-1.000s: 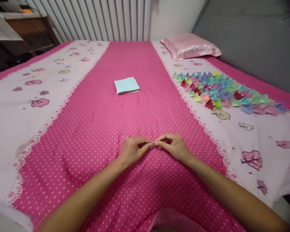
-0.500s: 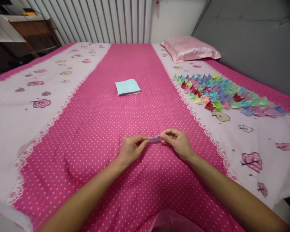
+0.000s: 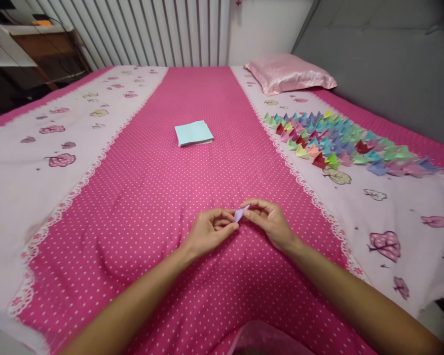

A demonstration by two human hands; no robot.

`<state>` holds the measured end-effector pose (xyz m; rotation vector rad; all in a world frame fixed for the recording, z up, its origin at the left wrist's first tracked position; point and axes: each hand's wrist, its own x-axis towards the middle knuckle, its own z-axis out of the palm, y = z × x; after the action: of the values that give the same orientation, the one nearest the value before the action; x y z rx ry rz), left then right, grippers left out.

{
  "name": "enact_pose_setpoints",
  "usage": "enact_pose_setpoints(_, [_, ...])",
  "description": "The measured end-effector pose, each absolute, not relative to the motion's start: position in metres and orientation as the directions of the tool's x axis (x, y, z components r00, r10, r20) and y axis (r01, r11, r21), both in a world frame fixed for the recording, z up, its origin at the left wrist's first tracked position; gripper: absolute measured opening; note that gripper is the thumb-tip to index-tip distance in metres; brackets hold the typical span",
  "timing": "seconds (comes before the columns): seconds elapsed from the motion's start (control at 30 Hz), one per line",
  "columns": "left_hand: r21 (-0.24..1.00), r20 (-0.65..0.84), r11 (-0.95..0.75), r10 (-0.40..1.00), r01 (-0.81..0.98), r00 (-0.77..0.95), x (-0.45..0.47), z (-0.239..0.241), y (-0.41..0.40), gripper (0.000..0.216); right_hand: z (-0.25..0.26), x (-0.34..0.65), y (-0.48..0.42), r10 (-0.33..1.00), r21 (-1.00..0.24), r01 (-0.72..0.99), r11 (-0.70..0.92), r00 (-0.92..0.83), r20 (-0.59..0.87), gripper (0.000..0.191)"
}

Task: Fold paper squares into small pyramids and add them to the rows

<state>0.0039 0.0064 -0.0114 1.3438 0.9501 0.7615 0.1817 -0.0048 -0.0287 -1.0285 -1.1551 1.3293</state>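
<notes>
A small folded piece of lilac paper (image 3: 239, 213) is pinched between both my hands just above the pink dotted bedspread (image 3: 159, 187). My left hand (image 3: 210, 231) grips its lower left end with thumb and fingers closed. My right hand (image 3: 270, 222) pinches the upper right end, fingers curled. Farther up the bed lies a stack of light blue square paper (image 3: 193, 133). To the right, several small folded paper pieces (image 3: 336, 143) in many colours are laid out in rows on the pale strip of the spread.
A pink satin pillow (image 3: 290, 73) lies at the far right by a grey padded headboard (image 3: 385, 64). A white ribbed wall panel (image 3: 151, 32) stands behind the bed. A wooden shelf (image 3: 40, 47) is at the far left.
The paper piece has turned from lying level between my fingers to tilting up toward the right. Both hands shifted slightly rightward and lower.
</notes>
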Motion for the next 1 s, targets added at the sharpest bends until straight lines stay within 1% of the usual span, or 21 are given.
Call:
enact_pose_setpoints(0.2, [0.990,-0.141,0.133,0.862,0.049,0.487,0.005,-0.018,0.006,0.020,-0.025,0.178,-0.007,0.984,-0.991,-0.091,0.099,-0.141,0.111,0.024])
enact_pose_setpoints(0.3, [0.985,-0.163,0.172,0.851,0.028,0.499,0.005,-0.022,0.006,0.028,-0.025,0.176,-0.008,0.981,-0.990,-0.051,0.131,-0.141,0.137,0.023])
enact_pose_setpoints(0.4, [0.988,-0.142,0.157,0.867,0.008,0.479,0.005,-0.021,0.007,0.038,-0.025,0.175,-0.008,0.978,-0.988,-0.046,0.145,-0.147,0.151,0.021])
enact_pose_setpoints(0.5, [0.988,-0.148,0.153,0.873,0.028,0.464,0.006,-0.019,0.007,0.044,-0.025,0.174,-0.009,0.975,-0.986,-0.049,0.160,-0.146,0.166,0.019])
enact_pose_setpoints(0.6, [0.988,-0.156,0.147,0.864,0.057,0.479,0.007,-0.019,0.007,0.045,-0.026,0.173,-0.009,0.971,-0.982,-0.024,0.189,-0.146,0.191,0.021])
enact_pose_setpoints(0.7, [0.993,-0.118,0.099,0.871,0.065,0.477,0.008,-0.023,0.005,0.037,-0.028,0.172,-0.012,0.958,-0.961,0.087,0.263,-0.137,0.250,0.026])
enact_pose_setpoints(0.77, [0.994,-0.103,0.076,0.885,0.077,0.455,0.010,-0.027,0.004,0.030,-0.029,0.170,-0.014,0.941,-0.921,0.202,0.333,-0.133,0.312,0.031])
enact_pose_setpoints(0.83, [0.994,-0.107,0.083,0.894,0.075,0.436,0.011,-0.030,0.004,0.027,-0.030,0.169,-0.016,0.915,-0.864,0.301,0.404,-0.129,0.383,0.035])
enact_pose_setpoints(0.9, [0.991,-0.129,0.132,0.892,0.022,0.434,0.012,-0.030,0.004,0.028,-0.031,0.168,-0.017,0.885,-0.812,0.358,0.462,-0.127,0.448,0.037])
enact_pose_setpoints(1.0, [0.957,-0.175,0.257,0.880,-0.132,0.440,0.013,-0.024,0.005,0.032,-0.033,0.168,-0.017,0.847,-0.755,0.395,0.524,-0.145,0.512,0.041])
